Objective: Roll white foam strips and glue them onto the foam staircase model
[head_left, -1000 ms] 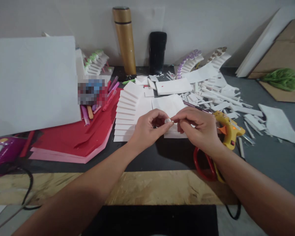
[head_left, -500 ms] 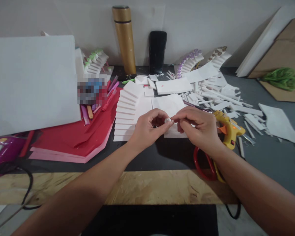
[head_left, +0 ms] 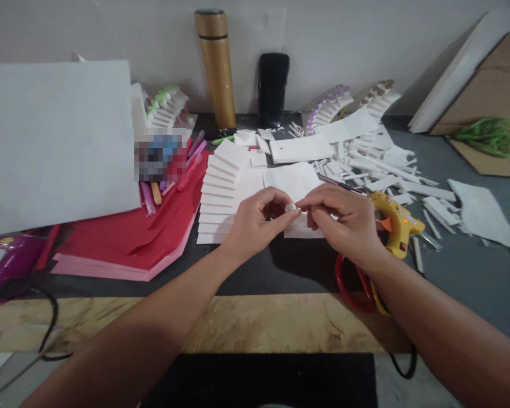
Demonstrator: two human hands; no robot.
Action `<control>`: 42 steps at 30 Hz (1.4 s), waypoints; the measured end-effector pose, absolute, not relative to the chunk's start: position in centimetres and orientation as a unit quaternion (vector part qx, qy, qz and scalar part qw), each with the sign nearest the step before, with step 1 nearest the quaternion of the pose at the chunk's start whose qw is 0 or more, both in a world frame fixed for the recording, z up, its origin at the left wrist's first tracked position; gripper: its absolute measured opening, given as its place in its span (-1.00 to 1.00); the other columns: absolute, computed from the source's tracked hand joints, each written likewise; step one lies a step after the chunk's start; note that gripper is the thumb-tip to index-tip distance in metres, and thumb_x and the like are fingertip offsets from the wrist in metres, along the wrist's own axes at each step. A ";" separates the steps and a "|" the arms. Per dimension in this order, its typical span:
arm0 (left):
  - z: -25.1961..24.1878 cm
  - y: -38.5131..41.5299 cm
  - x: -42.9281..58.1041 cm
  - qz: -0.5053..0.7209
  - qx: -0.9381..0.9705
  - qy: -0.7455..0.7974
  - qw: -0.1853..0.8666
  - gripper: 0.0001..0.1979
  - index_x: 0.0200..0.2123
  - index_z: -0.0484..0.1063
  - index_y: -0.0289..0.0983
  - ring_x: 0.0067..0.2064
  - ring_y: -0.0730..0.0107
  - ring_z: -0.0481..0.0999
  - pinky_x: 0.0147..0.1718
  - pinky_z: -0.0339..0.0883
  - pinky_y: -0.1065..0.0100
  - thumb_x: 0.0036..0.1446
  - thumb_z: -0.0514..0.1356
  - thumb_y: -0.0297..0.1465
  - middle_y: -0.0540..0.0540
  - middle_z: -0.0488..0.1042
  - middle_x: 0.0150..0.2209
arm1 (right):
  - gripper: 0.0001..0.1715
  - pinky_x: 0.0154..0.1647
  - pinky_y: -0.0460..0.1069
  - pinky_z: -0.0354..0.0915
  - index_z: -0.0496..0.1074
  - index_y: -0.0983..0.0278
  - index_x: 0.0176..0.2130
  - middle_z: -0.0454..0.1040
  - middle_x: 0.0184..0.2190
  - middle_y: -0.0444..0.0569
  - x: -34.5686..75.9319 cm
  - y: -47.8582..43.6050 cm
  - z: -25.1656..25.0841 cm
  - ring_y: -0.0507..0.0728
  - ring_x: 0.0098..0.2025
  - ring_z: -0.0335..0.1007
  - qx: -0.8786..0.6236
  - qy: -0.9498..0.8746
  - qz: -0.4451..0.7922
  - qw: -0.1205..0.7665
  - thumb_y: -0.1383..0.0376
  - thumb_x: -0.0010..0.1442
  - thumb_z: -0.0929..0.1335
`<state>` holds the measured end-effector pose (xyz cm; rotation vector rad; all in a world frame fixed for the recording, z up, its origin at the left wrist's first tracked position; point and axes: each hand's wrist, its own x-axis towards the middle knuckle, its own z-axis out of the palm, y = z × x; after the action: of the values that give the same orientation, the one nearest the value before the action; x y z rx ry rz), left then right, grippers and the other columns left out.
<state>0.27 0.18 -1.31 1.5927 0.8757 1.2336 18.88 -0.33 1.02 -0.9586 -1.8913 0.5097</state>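
My left hand (head_left: pixel 261 221) pinches a small white roll (head_left: pixel 290 208) between thumb and forefinger. It looks like a tight coil of paper, though most of it is hidden by the fingertips. My right hand (head_left: pixel 342 221) is closed, its fingertips meeting the right edge of the roll. Both hands are above a white sheet (head_left: pixel 291 178) on the dark worktop. Left of them lies a fan-shaped white stair model (head_left: pixel 219 192). Beside my right wrist are a yellow glue gun (head_left: pixel 397 224) and red-handled scissors (head_left: pixel 352 283).
White offcuts (head_left: pixel 378 170) lie scattered at the right. Red paper (head_left: pixel 123 238) and a large white board (head_left: pixel 59 147) occupy the left, with a purple tool (head_left: pixel 8 263) in front. A gold flask (head_left: pixel 216 71) and a black phone (head_left: pixel 272 90) stand at the wall.
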 end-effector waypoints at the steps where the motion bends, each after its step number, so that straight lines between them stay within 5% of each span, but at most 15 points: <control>1: -1.3 0.2 0.3 0.499 0.644 0.355 0.457 -0.84 -0.30 0.48 -0.29 -0.38 0.53 0.42 -0.39 0.31 0.47 0.16 0.36 -0.34 0.00 0.48 -0.36 | -0.63 -0.44 -0.03 0.27 0.62 0.26 -0.32 0.48 -0.48 -0.09 18.9 -0.3 1.0 0.03 -0.45 0.38 -0.389 -0.770 0.207 0.462 0.56 0.12 0.27; 10: -1.3 0.3 0.3 0.501 0.632 0.364 0.466 -0.83 -0.30 0.49 -0.29 -0.37 0.53 0.42 -0.38 0.31 0.47 0.16 0.36 -0.32 -0.01 0.48 -0.37 | -0.63 -0.50 -0.05 0.26 0.63 0.28 -0.29 0.50 -0.42 -0.08 18.9 -0.3 0.9 0.00 -0.48 0.38 -0.390 -0.770 0.206 0.462 0.57 0.13 0.28; 23: -1.1 0.8 0.2 0.524 0.458 0.306 0.650 -0.72 -0.15 0.57 -0.33 -0.32 0.45 0.61 -0.26 0.50 0.43 0.12 0.42 -0.30 -0.06 0.60 -0.40 | -0.68 -0.56 -0.08 0.33 0.63 0.26 -0.24 0.53 -0.30 -0.07 18.5 -0.5 1.6 -0.07 -0.57 0.39 -0.432 -0.671 0.261 0.543 0.49 0.21 0.30; 35: -0.9 0.8 0.0 0.501 0.451 0.316 0.668 -0.78 -0.13 0.57 -0.28 -0.35 0.44 0.61 -0.48 0.37 0.53 0.18 0.38 -0.32 -0.07 0.61 -0.37 | -0.67 -0.54 -0.08 0.33 0.65 0.26 -0.21 0.53 -0.36 -0.09 18.3 -0.6 1.2 -0.06 -0.55 0.40 -0.408 -0.698 0.273 0.522 0.49 0.21 0.31; 42: -0.8 0.8 0.2 0.507 0.450 0.326 0.659 -0.79 -0.16 0.56 -0.31 -0.34 0.45 0.61 -0.43 0.41 0.50 0.15 0.39 -0.35 -0.07 0.60 -0.37 | -0.63 -0.56 -0.12 0.29 0.66 0.25 -0.19 0.48 -0.34 -0.11 18.4 -0.6 1.1 -0.10 -0.58 0.39 -0.386 -0.708 0.283 0.519 0.53 0.20 0.31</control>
<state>0.15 0.82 -0.80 1.0179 0.7378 1.1483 18.37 -0.62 1.09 -0.9246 -1.6982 0.6799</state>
